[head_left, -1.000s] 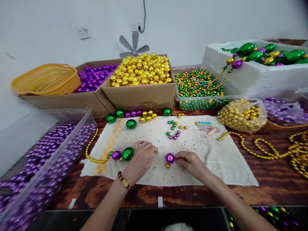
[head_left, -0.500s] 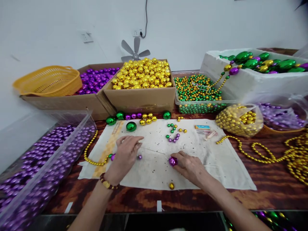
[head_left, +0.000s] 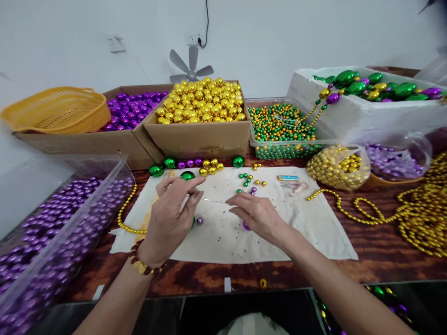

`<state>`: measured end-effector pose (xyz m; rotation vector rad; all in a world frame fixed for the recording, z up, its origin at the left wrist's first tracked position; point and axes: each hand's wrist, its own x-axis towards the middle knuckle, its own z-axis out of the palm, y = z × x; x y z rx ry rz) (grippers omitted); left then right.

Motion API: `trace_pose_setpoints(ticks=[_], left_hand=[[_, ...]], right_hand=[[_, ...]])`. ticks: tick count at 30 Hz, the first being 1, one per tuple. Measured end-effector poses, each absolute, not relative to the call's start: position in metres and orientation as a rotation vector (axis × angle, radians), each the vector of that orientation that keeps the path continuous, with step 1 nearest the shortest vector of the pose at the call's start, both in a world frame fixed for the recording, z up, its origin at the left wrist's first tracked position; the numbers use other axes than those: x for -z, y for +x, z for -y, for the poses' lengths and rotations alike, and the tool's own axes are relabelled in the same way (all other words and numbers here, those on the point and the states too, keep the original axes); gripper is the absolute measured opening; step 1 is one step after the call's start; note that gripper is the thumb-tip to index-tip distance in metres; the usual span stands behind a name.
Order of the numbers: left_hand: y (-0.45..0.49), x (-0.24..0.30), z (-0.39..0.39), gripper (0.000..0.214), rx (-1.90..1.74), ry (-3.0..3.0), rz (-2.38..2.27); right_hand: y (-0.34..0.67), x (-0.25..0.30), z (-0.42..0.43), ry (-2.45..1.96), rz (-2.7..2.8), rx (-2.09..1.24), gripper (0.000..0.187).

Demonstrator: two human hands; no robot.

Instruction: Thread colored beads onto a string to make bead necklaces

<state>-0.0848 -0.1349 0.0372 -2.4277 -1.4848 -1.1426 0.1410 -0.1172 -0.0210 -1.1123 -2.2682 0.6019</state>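
Note:
My left hand (head_left: 174, 214), with a beaded bracelet at the wrist, is raised over the white cloth (head_left: 223, 242), thumb and index finger pinched on a thin string (head_left: 214, 201). The string runs taut to my right hand (head_left: 260, 216), whose fingertips pinch its other end. Below the right hand a purple bead (head_left: 246, 226) shows partly. A small purple bead (head_left: 199, 221) lies beside the left hand, and a green bead (head_left: 193, 221) is mostly hidden behind that hand. Small green beads (head_left: 245, 177) and a large green bead (head_left: 187, 175) lie beyond. A gold bead (head_left: 263, 283) sits near the table's front edge.
Cardboard boxes of purple beads (head_left: 132, 109) and gold beads (head_left: 202, 102) stand behind, beside a clear tub of small beads (head_left: 282, 123). A clear bin (head_left: 66, 232) flanks the left. Gold bead strands (head_left: 422, 218) and a bag of gold beads (head_left: 335, 167) lie right.
My right hand has left the purple bead and moved up and left to pinch the string. My left hand has risen slightly. The gold bead has rolled off the cloth towards the front edge.

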Motion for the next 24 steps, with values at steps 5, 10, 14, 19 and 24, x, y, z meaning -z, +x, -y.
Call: trace_pose_setpoints(ticks=[5, 10, 14, 19, 24], left_hand=[[-0.051, -0.002, 0.163, 0.036, 1.336, -2.245, 1.507], [0.011, 0.059, 0.215, 0.024, 0.84, -3.19, 1.316], [0.05, 0.092, 0.229, 0.018, 0.375, -3.406, 1.083], [0.058, 0.103, 0.225, 0.008, 0.291, -3.352, 1.022], [0.064, 0.103, 0.221, 0.01, 0.287, -3.344, 1.066]], right_hand=[[0.155, 0.047, 0.106, -1.219, 1.944, -1.005, 0.02], [0.17, 0.043, 0.1, -1.218, 1.639, -1.169, 0.025], [0.178, -0.01, 0.096, -0.963, 1.323, -1.549, 0.019], [0.196, -0.091, 0.087, -0.753, 1.407, -1.498, 0.02], [0.225, -0.153, 0.087, -1.045, 1.44, -1.14, 0.075]])
